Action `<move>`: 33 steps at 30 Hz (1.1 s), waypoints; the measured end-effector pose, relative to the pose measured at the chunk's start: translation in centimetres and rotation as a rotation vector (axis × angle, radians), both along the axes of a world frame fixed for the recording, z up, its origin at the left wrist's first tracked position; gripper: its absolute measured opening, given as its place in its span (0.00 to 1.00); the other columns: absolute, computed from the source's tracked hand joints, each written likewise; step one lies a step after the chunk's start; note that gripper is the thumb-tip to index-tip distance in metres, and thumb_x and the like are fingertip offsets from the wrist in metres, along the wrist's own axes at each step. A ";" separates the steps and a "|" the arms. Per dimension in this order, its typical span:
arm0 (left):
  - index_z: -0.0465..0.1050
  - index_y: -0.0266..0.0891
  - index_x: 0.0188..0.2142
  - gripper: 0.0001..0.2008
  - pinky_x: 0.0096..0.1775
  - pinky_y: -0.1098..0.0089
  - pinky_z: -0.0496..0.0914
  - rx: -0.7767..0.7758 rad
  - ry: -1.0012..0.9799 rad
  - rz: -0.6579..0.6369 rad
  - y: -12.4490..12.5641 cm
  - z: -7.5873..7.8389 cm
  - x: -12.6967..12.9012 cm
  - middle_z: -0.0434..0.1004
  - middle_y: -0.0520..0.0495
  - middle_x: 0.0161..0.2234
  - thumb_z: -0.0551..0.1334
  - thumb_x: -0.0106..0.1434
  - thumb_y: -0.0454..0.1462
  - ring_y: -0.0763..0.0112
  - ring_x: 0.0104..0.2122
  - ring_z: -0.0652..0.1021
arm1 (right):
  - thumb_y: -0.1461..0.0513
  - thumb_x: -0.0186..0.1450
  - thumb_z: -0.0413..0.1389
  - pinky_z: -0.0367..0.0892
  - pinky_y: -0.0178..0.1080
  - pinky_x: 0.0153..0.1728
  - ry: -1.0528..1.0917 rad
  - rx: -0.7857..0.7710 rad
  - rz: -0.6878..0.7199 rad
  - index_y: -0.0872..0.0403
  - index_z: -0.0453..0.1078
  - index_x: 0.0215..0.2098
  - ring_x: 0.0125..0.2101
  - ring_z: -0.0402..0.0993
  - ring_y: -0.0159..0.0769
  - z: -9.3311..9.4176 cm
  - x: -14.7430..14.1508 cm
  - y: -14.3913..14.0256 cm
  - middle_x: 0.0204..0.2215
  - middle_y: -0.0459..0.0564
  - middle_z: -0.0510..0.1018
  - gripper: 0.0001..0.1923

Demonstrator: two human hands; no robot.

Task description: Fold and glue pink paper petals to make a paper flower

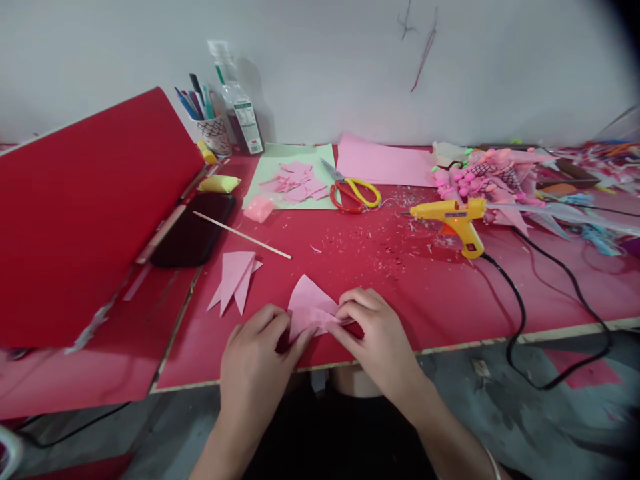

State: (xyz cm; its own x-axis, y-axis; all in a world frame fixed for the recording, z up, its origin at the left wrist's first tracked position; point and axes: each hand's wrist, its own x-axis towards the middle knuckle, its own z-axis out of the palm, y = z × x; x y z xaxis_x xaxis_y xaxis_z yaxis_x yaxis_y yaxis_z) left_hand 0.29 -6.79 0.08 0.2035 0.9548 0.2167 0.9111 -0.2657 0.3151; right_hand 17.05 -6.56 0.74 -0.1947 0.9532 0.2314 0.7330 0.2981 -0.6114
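Both hands are on it: the left hand (pixel 257 350) pinches the pink paper piece (pixel 311 310) at its left corner, fingers curled, and the right hand (pixel 373 333) nips the right side, right at the worktop's (pixel 450 293) front edge. Folded pink pieces (pixel 235 279) lie just left.
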 end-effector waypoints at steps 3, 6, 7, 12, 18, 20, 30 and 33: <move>0.60 0.39 0.21 0.15 0.26 0.71 0.57 -0.011 0.018 0.008 0.0 0.1 0.1 0.61 0.51 0.22 0.54 0.59 0.44 0.72 0.22 0.64 | 0.63 0.59 0.53 0.61 0.36 0.33 -0.029 0.011 -0.018 0.54 0.64 0.24 0.31 0.63 0.32 -0.1 0.0 0.0 0.28 0.46 0.69 0.07; 0.59 0.39 0.20 0.15 0.26 0.71 0.57 -0.021 0.021 0.015 0.0 0.2 0.2 0.61 0.52 0.21 0.54 0.59 0.43 0.71 0.22 0.64 | 0.63 0.59 0.53 0.61 0.36 0.33 -0.050 0.021 -0.031 0.54 0.64 0.24 0.31 0.64 0.33 -0.1 0.5 -0.1 0.29 0.47 0.70 0.06; 0.59 0.39 0.20 0.15 0.26 0.71 0.57 -0.022 0.020 0.015 0.0 0.2 0.3 0.60 0.52 0.21 0.54 0.59 0.44 0.71 0.22 0.64 | 0.63 0.59 0.53 0.61 0.36 0.33 -0.056 0.025 -0.042 0.54 0.65 0.24 0.32 0.64 0.33 0.0 0.7 -0.1 0.30 0.47 0.70 0.06; 0.59 0.39 0.20 0.15 0.25 0.72 0.57 -0.019 0.018 0.020 0.0 0.3 0.3 0.61 0.52 0.21 0.55 0.58 0.44 0.71 0.22 0.64 | 0.66 0.57 0.52 0.61 0.37 0.34 -0.080 0.031 -0.097 0.54 0.64 0.24 0.34 0.65 0.35 0.1 1.8 -0.3 0.33 0.48 0.70 0.05; 0.58 0.39 0.20 0.15 0.24 0.72 0.57 -0.024 0.022 0.018 0.1 0.2 0.2 0.62 0.52 0.21 0.55 0.57 0.44 0.72 0.22 0.65 | 0.68 0.57 0.51 0.62 0.38 0.34 -0.094 0.031 -0.090 0.53 0.64 0.26 0.35 0.65 0.36 0.2 2.3 -0.4 0.34 0.48 0.70 0.04; 0.59 0.39 0.21 0.14 0.25 0.72 0.58 -0.037 0.016 0.011 0.0 0.3 0.0 0.63 0.52 0.22 0.55 0.58 0.44 0.72 0.23 0.66 | 0.68 0.57 0.51 0.62 0.37 0.34 -0.095 0.028 -0.081 0.53 0.64 0.28 0.35 0.65 0.36 0.2 2.3 -0.3 0.34 0.48 0.70 0.05; 0.64 0.44 0.43 0.14 0.32 0.67 0.65 -0.057 -0.029 0.026 -0.3 0.2 -1.8 0.71 0.47 0.36 0.55 0.58 0.43 0.65 0.31 0.73 | 0.69 0.60 0.49 0.62 0.42 0.39 -0.189 0.013 0.048 0.44 0.68 0.40 0.40 0.63 0.38 0.4 2.2 -0.4 0.40 0.47 0.68 0.15; 0.63 0.45 0.45 0.15 0.34 0.66 0.66 -0.094 -0.054 -0.010 0.0 0.1 -2.2 0.70 0.47 0.39 0.54 0.58 0.42 0.65 0.34 0.73 | 0.66 0.62 0.49 0.60 0.44 0.43 -0.258 0.058 0.255 0.38 0.66 0.45 0.46 0.60 0.39 0.3 2.3 -0.1 0.48 0.45 0.66 0.18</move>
